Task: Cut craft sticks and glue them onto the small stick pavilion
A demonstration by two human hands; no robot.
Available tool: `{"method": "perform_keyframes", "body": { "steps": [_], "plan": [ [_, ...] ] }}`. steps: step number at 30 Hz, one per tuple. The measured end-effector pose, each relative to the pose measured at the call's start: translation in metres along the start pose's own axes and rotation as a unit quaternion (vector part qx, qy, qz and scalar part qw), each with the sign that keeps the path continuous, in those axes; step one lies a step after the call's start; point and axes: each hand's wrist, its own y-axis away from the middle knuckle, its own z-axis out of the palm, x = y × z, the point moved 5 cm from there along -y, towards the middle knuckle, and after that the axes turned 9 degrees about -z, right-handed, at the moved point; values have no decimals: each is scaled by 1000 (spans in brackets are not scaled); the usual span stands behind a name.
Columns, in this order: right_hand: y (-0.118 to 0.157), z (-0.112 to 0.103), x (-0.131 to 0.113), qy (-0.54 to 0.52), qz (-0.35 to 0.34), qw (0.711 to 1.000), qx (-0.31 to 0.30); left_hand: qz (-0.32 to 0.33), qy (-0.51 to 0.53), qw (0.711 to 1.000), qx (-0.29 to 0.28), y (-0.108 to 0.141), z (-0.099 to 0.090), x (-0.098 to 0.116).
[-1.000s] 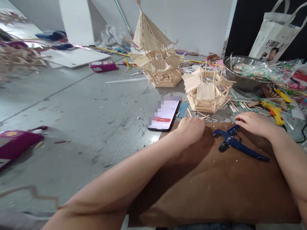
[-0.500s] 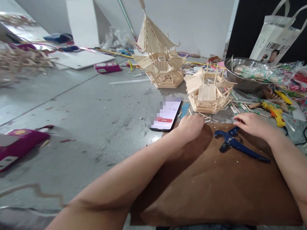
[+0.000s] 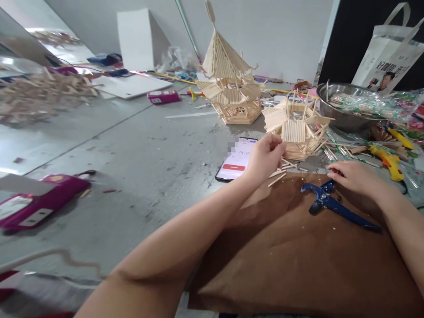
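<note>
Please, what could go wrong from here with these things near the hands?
The left hand is near the smaller stick model and could knock it. The phone lies beside that hand and might get pushed. The right hand is next to the blue cutter and might get pinched by a careless grip.

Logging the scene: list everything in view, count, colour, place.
pagoda: 1, pale wood, back centre
stick model: 1, pale wood, right of pagoda
phone: 1, dark-edged, centre
sheet: 1, brown, front
loose sticks: several, pale, sheet's far edge
cutter: 1, blue, on sheet
glue gun: 1, yellow, right
bowl: 1, silver, back right
packets: many, green and clear, in bowl
tote bag: 1, white, back right
boxes: at least 2, purple, left
boards: 2, white, back left
stick heap: 1, pale, left
clutter: uncountable, mixed, back and right
floor: 1, grey, beneath
left hand: 1, bare, by stick model
right hand: 1, bare, beside cutter
</note>
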Motion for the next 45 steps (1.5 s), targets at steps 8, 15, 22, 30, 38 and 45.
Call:
{"method": "perform_keyframes", "body": {
  "steps": [8, 15, 22, 30, 38, 45],
  "plan": [
    [0, 2, 0, -3, -4, 1000, 5, -76, 105, 992, -1, -11, -4, -13],
    [-1, 2, -1, -14, 4, 1000, -11, -81, 92, 992, -9, -13, -5, -16],
    [-1, 3, 0, -20, 6, 1000, -20, -87, 93, 992, -10, -15, -4, -19],
    [-1, 3, 0, -3, -3, 1000, -3, -98, 86, 991, -19, -15, -4, -17],
    [-1, 3, 0, -1, -2, 1000, -2, -110, 120, 986, -31, -15, -3, -18],
    [0, 4, 2, -3, 2, 1000, -8, -123, 133, 983, -40, -17, -2, -20]
  ]
}}
